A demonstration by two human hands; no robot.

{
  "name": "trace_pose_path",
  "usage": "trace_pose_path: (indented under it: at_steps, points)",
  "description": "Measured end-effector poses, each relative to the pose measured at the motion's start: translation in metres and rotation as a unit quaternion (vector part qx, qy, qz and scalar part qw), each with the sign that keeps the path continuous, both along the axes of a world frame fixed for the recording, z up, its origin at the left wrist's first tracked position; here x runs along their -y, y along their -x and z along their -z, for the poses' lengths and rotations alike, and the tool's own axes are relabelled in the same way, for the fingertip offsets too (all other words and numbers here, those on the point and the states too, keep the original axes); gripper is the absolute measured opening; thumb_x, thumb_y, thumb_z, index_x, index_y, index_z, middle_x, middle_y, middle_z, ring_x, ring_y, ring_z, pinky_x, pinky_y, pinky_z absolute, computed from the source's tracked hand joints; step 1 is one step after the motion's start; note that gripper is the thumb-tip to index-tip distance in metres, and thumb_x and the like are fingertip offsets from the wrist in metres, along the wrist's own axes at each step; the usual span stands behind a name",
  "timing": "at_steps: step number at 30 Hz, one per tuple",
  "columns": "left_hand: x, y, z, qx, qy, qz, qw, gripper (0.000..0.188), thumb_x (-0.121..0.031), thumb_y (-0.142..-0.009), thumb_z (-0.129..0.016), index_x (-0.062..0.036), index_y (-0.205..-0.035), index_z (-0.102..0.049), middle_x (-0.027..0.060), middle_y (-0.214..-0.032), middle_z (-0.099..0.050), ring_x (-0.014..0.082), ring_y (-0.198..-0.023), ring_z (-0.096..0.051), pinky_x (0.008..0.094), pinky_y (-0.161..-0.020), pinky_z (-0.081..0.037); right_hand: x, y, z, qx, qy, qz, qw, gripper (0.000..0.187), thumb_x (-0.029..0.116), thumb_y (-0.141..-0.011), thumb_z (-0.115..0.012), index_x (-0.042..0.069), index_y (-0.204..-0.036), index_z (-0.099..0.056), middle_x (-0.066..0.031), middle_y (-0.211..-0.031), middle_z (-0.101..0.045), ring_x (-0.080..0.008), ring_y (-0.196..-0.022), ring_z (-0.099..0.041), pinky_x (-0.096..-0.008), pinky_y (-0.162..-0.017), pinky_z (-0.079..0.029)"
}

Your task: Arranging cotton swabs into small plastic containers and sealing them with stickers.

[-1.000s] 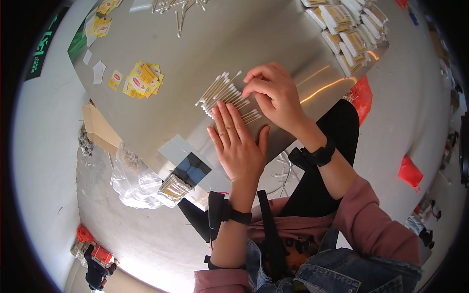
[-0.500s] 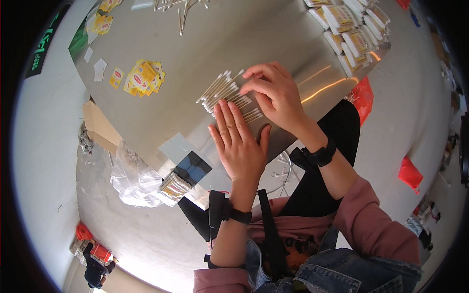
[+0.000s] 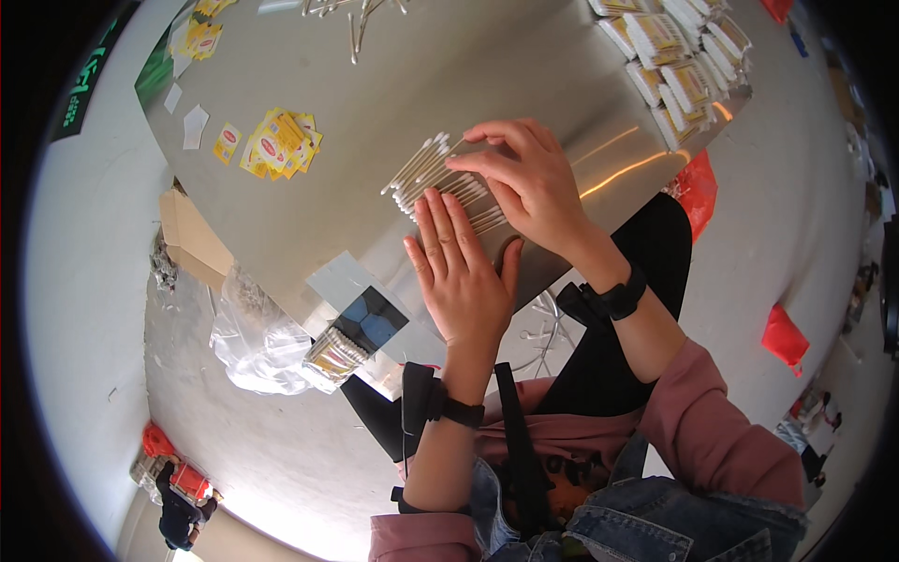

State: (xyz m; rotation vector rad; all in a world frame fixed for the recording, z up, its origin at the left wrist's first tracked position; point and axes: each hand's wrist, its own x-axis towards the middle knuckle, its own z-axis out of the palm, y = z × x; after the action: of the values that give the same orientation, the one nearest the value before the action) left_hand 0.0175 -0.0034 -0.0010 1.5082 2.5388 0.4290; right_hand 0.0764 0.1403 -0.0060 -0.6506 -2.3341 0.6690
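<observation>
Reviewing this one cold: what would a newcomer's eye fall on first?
Probably the two bare hands near the centre: the left hand laid flat over the near part of a spread of cotton swabs, the right hand bent at their right side. Next, the heap of swab packs at the table's upper right and the yellow cards toward its left.

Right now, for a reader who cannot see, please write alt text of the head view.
A left hand lies flat, partly over cotton swabs on a metal table; the right hand bends above their right ends. Yellow cards lie at left, swab packs at upper right.
</observation>
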Motion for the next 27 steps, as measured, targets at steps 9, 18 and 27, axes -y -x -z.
trace_pose_path:
  at_steps: [9,18,27]
  points:
    - [0.001,0.000,0.001,0.010,-0.004,-0.003,1.000,0.087,-0.052,-0.095,-0.054,0.0051,-0.153,-0.024,0.0229,-0.161,-0.024,0.0357,-0.151,-0.017,0.0513,-0.122,-0.013,0.001,0.001,-0.004,0.016,-0.005,0.004,1.000,0.033,-0.001,-0.081,-0.065,0.019,-0.105,-0.075,-0.0003,-0.117,-0.063,-0.0214,-0.097,-0.057,-0.0345,-0.085,-0.048]
    - [0.002,-0.001,0.003,0.010,-0.043,-0.022,0.999,0.085,-0.049,-0.095,-0.055,0.0053,-0.153,-0.024,0.0241,-0.160,-0.024,0.0381,-0.151,-0.017,0.0535,-0.121,-0.011,0.001,-0.003,-0.003,0.005,-0.008,-0.016,1.000,0.031,-0.004,-0.079,-0.064,0.019,-0.096,-0.077,-0.0012,-0.119,-0.062,-0.0221,-0.098,-0.057,-0.0352,-0.087,-0.047]
    - [0.022,0.003,-0.009,0.189,-0.244,-0.110,0.945,0.078,-0.046,-0.101,-0.048,0.0033,-0.155,-0.019,0.0241,-0.159,-0.027,0.0352,-0.150,-0.023,0.0510,-0.121,-0.013,0.001,-0.014,-0.002,-0.133,0.170,0.026,0.976,0.024,0.006,-0.094,-0.062,0.010,-0.117,-0.067,-0.0098,-0.121,-0.061,-0.0239,-0.109,-0.059,-0.0355,-0.096,-0.046]
